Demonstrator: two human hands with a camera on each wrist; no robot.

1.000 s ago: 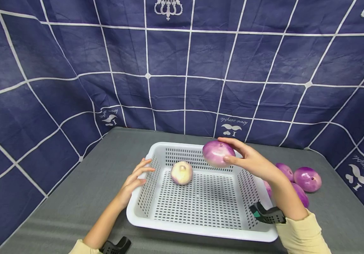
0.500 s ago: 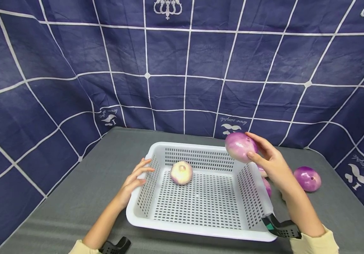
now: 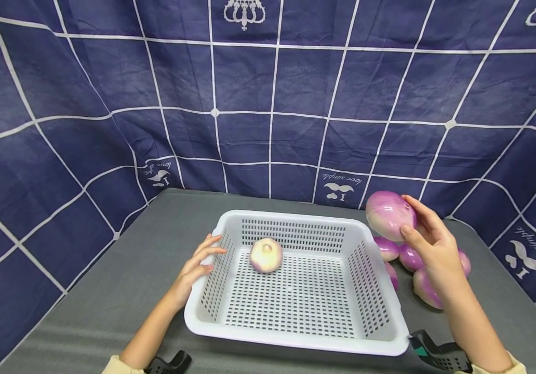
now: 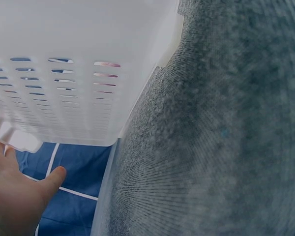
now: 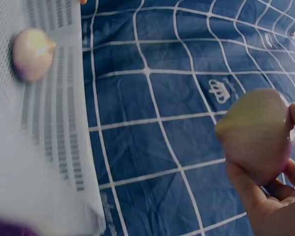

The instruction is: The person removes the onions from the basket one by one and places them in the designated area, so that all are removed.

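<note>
A purple onion (image 3: 390, 215) is held up in my right hand (image 3: 436, 246), between thumb and fingers, just beyond the right rim of a white perforated plastic basket (image 3: 296, 343). In the right wrist view the held onion (image 5: 258, 135) shows its pale, pointed end. My left hand (image 3: 192, 272) rests at the basket's left rim with its fingers loosely extended over it. The left wrist view has this hand (image 4: 19, 194) beside the basket's outer wall (image 4: 78, 29). One pale onion (image 3: 266, 255) lies inside the basket, toward the back left.
Several purple onions lie on the grey tabletop (image 3: 156, 244) right of the basket, including a front onion (image 3: 424, 288) partly behind my right hand. A dark blue cloth (image 3: 249, 140) with white lines hangs behind and along the sides.
My right hand has carried the onion rightward, from above the basket to beyond its right rim, over the other onions. The left hand and the basket have stayed in place.
</note>
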